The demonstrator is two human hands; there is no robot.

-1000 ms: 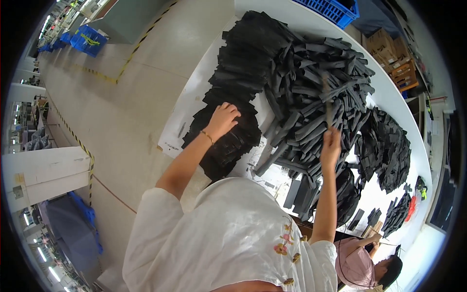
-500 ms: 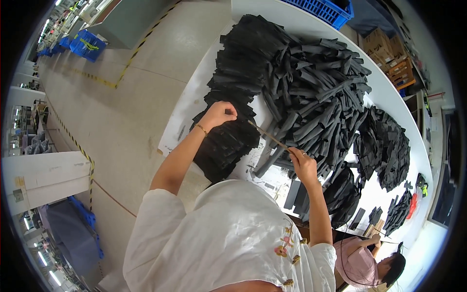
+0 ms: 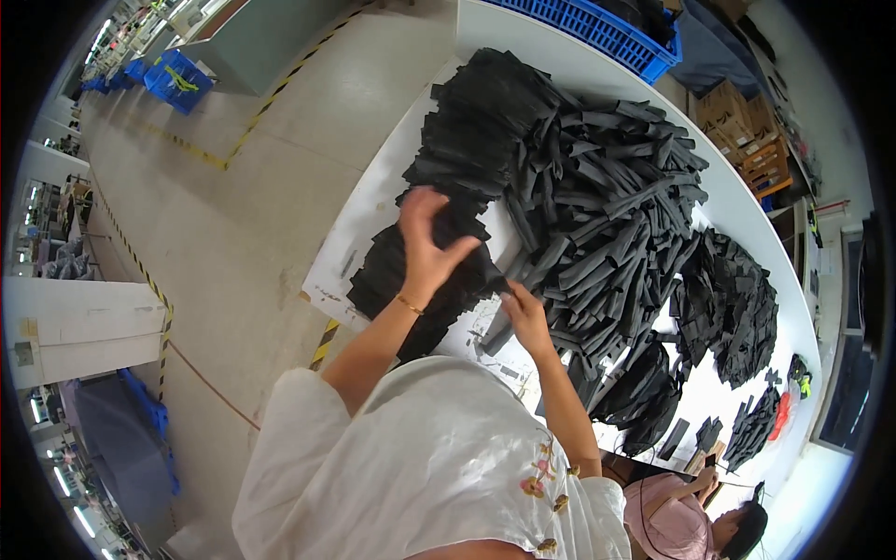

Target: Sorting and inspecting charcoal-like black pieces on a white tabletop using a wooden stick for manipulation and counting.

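My left hand (image 3: 429, 245), slightly blurred, is over the near end of a long row of flat black strips (image 3: 467, 140) stacked overlapping on the white table. Its fingers and thumb are spread apart, with nothing visible between them. To its right, my right hand (image 3: 527, 317) pinches the end of a black strip (image 3: 497, 283) at the row's right edge. How far that strip runs is lost among the other black pieces. A large loose heap of dark grey folded strips (image 3: 616, 215) lies just right of and beyond my right hand.
Further right lie another black pile (image 3: 733, 294), a black plastic bag (image 3: 644, 397) and a smaller dark pile (image 3: 754, 427). A blue crate (image 3: 607, 33) stands beyond the table's far edge. A person in pink (image 3: 672, 513) works at lower right. Floor lies left of the white table (image 3: 341, 271).
My left hand has opened and come slightly nearer and rightward. My right hand has moved left to the row's edge; the thin strip-like piece it held out no longer shows as a long line.
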